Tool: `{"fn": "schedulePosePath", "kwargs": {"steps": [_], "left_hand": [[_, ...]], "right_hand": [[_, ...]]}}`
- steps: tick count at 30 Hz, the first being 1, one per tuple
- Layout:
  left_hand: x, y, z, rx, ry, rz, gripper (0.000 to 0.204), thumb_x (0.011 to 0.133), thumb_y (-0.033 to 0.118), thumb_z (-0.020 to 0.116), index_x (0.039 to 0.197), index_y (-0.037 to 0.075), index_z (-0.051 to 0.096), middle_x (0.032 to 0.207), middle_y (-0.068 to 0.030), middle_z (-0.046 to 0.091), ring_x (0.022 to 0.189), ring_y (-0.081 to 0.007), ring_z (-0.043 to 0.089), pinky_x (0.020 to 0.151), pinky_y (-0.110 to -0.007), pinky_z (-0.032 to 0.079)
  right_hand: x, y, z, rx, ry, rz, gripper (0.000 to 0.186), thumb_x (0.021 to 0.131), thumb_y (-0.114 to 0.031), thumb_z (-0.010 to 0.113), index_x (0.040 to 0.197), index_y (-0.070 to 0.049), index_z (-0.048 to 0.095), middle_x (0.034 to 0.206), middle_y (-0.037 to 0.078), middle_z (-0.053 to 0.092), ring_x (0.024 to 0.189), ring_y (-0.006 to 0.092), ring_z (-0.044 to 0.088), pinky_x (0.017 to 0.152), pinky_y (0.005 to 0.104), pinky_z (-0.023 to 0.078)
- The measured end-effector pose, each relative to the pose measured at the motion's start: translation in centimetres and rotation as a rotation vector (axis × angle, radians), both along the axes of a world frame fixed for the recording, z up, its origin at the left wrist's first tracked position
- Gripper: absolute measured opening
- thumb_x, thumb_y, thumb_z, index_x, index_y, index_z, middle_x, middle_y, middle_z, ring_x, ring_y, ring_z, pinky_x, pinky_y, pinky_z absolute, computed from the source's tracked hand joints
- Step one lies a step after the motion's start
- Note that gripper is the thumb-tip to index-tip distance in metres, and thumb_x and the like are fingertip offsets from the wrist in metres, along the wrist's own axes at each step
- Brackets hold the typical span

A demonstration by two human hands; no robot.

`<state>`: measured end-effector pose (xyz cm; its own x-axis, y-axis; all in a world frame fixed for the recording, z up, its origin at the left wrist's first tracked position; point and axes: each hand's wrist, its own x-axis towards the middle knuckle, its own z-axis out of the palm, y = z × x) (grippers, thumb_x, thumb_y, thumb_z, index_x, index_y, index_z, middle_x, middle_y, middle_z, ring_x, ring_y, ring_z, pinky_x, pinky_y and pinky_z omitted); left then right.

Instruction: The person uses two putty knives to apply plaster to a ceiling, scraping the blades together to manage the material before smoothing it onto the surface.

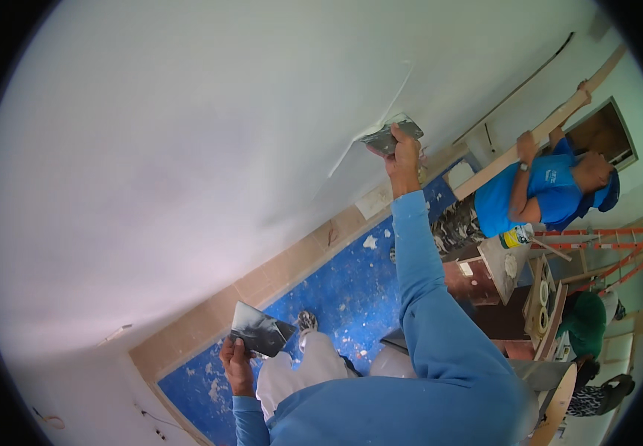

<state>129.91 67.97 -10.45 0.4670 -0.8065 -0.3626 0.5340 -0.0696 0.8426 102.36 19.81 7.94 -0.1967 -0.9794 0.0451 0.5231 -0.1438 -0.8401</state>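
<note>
My right hand (404,152) reaches out along the white wall (187,134), closed around a putty knife (394,134) with a wide dark blade. The blade lies against the wall, and a ridge of wet white plaster (347,154) runs beside its edge. Lower down, near my knees, my left hand (238,364) grips a second wide putty knife (263,329). Its blade is dark with a pale smear of plaster near the top and stays apart from the wall. Both handles are mostly hidden by my fingers.
Blue sheeting (336,279) spattered with white covers the floor beside a tan tiled strip (277,260). On the right, a co-worker in a blue shirt (540,189) holds a long board (529,141). Behind stand a cluttered table (499,260), an orange ladder (596,238) and other people.
</note>
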Motion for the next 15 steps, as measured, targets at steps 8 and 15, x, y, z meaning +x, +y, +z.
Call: {"fn": "schedulePosePath", "kwargs": {"steps": [8,15], "left_hand": [[0.9,-2.4,3.8,-0.049,-0.131,-0.112,0.02,0.095,0.025,0.059,0.092,0.006,0.062,0.072,0.0034,0.056,0.058,-0.0046,0.043,0.051,-0.022,0.034],[1.4,-3.4,6.0,-0.053,-0.174,-0.169,0.021,0.095,0.026,0.06,0.095,0.006,0.062,0.07,0.004,0.054,0.057,-0.004,0.04,0.05,-0.022,0.032]], "right_hand": [[0.7,0.3,11.5,-0.137,0.138,-0.079,0.03,0.09,-0.007,0.06,0.113,0.012,0.052,0.105,0.021,0.061,0.088,0.0338,0.068,0.072,0.0571,0.06],[0.8,2.0,19.3,-0.219,0.143,-0.131,0.027,0.086,-0.003,0.065,0.105,0.014,0.056,0.097,0.018,0.063,0.083,0.0287,0.068,0.07,0.043,0.06]]}}
